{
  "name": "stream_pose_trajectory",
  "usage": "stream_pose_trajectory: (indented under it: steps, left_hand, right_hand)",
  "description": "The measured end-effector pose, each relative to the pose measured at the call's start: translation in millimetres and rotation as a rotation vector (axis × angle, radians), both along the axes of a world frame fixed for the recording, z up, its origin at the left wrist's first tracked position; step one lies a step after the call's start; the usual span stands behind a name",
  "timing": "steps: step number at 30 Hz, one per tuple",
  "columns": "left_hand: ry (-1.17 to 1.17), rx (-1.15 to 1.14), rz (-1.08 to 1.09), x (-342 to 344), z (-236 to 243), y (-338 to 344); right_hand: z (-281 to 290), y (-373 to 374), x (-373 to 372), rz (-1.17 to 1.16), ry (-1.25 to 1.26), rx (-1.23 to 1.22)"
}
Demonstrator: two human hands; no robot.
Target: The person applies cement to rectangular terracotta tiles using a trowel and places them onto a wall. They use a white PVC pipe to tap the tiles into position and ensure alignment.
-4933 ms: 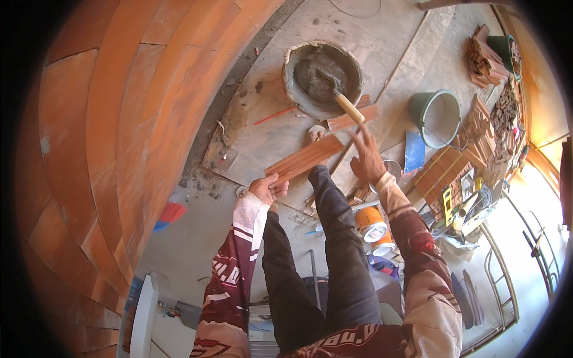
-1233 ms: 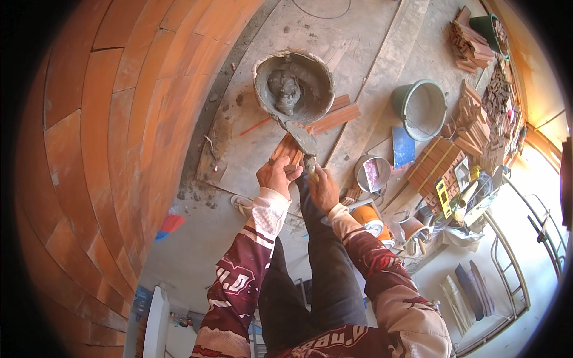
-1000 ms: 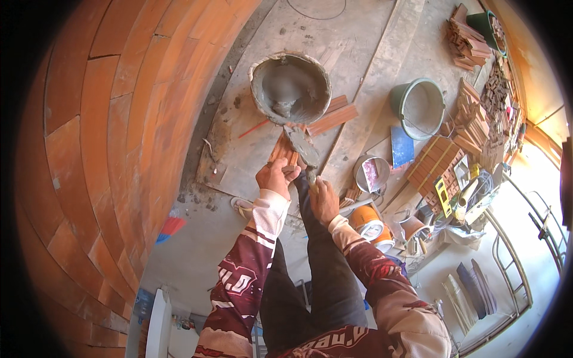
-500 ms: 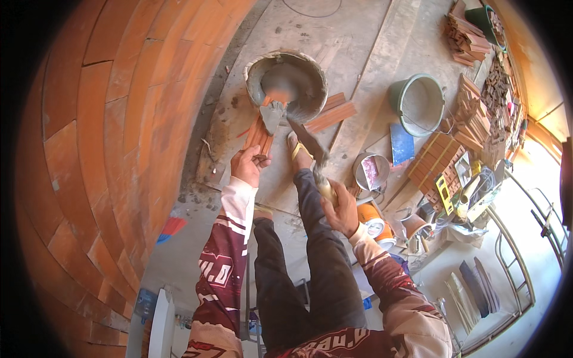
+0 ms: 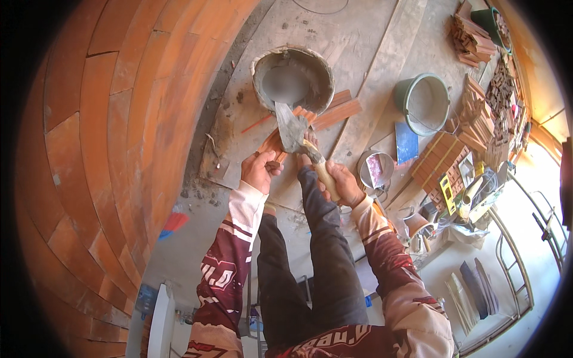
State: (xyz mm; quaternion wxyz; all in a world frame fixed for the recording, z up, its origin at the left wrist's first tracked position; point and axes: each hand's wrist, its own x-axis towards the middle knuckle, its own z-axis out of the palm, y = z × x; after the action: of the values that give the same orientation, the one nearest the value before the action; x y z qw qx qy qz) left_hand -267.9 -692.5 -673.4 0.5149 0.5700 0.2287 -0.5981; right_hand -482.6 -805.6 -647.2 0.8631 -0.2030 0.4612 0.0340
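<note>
My left hand (image 5: 259, 172) is closed on the near end of a ribbed terracotta tile (image 5: 273, 143), which points up and away toward the mortar tub. In my right hand (image 5: 345, 184) is a trowel (image 5: 291, 127), gripped by its wooden handle, its grey, mortar-smeared blade lying across the tile and covering part of it. Whether blade and tile touch, or how much mortar is between them, I cannot tell. Just beyond stands a round tub (image 5: 327, 95) with a mortar-crusted rim and wet grey mortar inside. More terracotta strips (image 5: 340, 112) lie at the tub's right side.
A terracotta wall (image 5: 140, 119) rises close on my left. To the right are a green bucket (image 5: 398, 98), a smaller round pail (image 5: 363, 173), a blue sheet (image 5: 406, 143) and stacked terracotta pieces (image 5: 439, 156). A yellow spirit level (image 5: 446, 194) and metal railing (image 5: 518, 271) are farther right.
The trowel has swung left from beside the tile to over it, its blade now pointing toward the tub. My right hand rose and moved slightly inward; my left still grips the tile.
</note>
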Motion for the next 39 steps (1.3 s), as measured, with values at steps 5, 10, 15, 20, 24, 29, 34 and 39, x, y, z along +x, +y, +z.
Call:
stream_pose_trajectory:
  steps: [5, 10, 15, 20, 24, 29, 34, 39]
  left_hand:
    - [-0.006, 0.038, 0.005, -9, 5, 3]
    - [-0.005, 0.047, -0.048, -4, -8, 13]
    - [-0.078, -0.016, -0.151, 21, 1, 1]
    - [0.016, 0.010, -0.013, 37, -17, 31]
    - [0.026, -0.010, 0.007, 42, -18, 43]
    - [0.062, 0.047, 0.120, 18, 3, 41]
    - [0.245, -0.008, 0.217, -6, 14, 39]
    - [0.345, -0.072, 0.323, -15, 23, 33]
  right_hand:
    - [3, 11, -16, 0.073, 0.060, 0.008]
    - [22, 30, -35, 0.115, 0.132, 0.092]
    - [36, 24, -36, 0.127, 0.139, 0.108]
    - [51, 7, -56, 0.336, 0.233, 0.015]
    - [55, 15, -47, 0.269, 0.302, -0.206]
    - [16, 33, 9, 0.406, 0.387, -1.033]
    - [-46, 50, 32, 0.389, 0.446, -1.276]
    - [-80, 73, 24, 0.541, 0.574, -1.324]
